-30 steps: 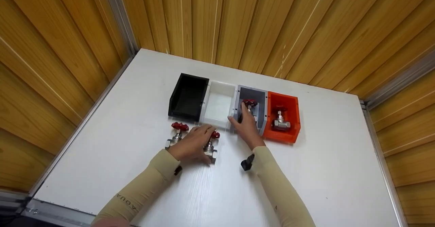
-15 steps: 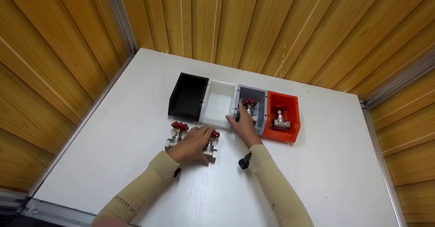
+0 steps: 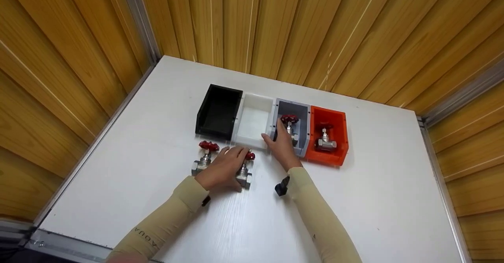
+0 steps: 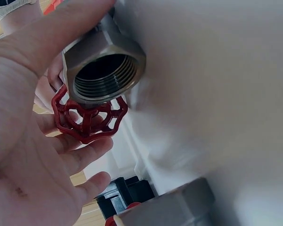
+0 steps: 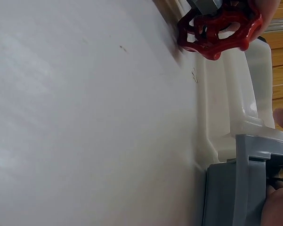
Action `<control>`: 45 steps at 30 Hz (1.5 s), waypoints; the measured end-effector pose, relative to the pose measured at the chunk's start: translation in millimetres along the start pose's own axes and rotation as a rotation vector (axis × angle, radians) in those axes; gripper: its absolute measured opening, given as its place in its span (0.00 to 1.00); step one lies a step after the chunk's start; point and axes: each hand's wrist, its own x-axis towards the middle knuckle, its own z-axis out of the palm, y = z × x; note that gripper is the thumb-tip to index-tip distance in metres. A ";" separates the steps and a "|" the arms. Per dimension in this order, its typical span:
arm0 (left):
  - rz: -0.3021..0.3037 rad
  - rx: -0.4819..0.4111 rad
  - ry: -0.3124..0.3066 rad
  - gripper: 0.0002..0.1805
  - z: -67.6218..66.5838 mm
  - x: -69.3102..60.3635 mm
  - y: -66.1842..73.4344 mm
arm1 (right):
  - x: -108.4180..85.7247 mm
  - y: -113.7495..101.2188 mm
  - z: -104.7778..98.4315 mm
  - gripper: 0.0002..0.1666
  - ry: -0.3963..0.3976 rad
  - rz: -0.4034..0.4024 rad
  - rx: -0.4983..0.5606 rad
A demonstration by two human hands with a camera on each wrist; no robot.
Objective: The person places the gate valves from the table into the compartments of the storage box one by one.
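Observation:
My left hand holds a steel gate valve standing on the white table. In the left wrist view, its thumb lies along the threaded valve body and the fingers reach behind the red handwheel. Just left of that hand stands a second gate valve. My right hand reaches into the grey bin, beside a gate valve there. Its index finger extends to that valve's handwheel, while the thumb is spread apart over the white bin's edge. The other fingertips are mostly hidden.
Joined in a row are a black bin, a white bin, the grey one and an orange bin. Another gate valve sits in the orange bin. Wood-patterned walls surround the white table.
My right hand has shifted slightly left, exposing more of the valve in the grey bin. My left hand stays almost still on its valve.

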 end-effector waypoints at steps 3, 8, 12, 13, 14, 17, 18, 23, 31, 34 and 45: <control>-0.001 0.001 -0.002 0.68 1.3 -0.1 0.6 | 1.0 0.2 0.2 0.52 0.000 0.007 0.003; 0.003 -0.016 0.001 0.66 2.0 -1.4 1.7 | 2.7 1.0 0.6 0.51 -0.003 0.026 0.009; 0.015 -0.002 0.021 0.63 2.4 -1.8 1.7 | 3.4 2.1 1.0 0.50 0.005 0.024 0.018; 0.021 0.008 0.028 0.62 2.5 -1.8 1.7 | 3.5 2.6 1.2 0.50 0.009 0.019 0.021; 0.027 0.020 0.035 0.61 2.7 -1.8 1.6 | 3.4 3.0 1.4 0.49 0.014 0.014 0.023; 0.036 0.042 0.052 0.61 2.8 -2.3 1.4 | 3.0 4.3 2.0 0.49 0.032 -0.002 0.026; 0.039 0.046 0.057 0.61 2.8 -2.5 1.2 | 2.9 4.4 2.1 0.48 0.038 -0.009 0.026; 0.055 0.046 0.093 0.60 4.1 -2.9 0.0 | 3.4 4.7 3.2 0.48 0.053 -0.019 0.014; 0.061 0.051 0.121 0.61 6.2 -2.5 -1.8 | 3.1 2.7 3.5 0.47 0.056 -0.009 0.017; 0.061 0.037 0.127 0.61 6.7 -1.9 -2.3 | 2.8 2.7 3.9 0.47 0.051 -0.003 0.014; 0.078 0.062 0.136 0.60 3.7 -0.8 -2.6 | 3.6 2.4 3.6 0.48 0.039 0.011 0.002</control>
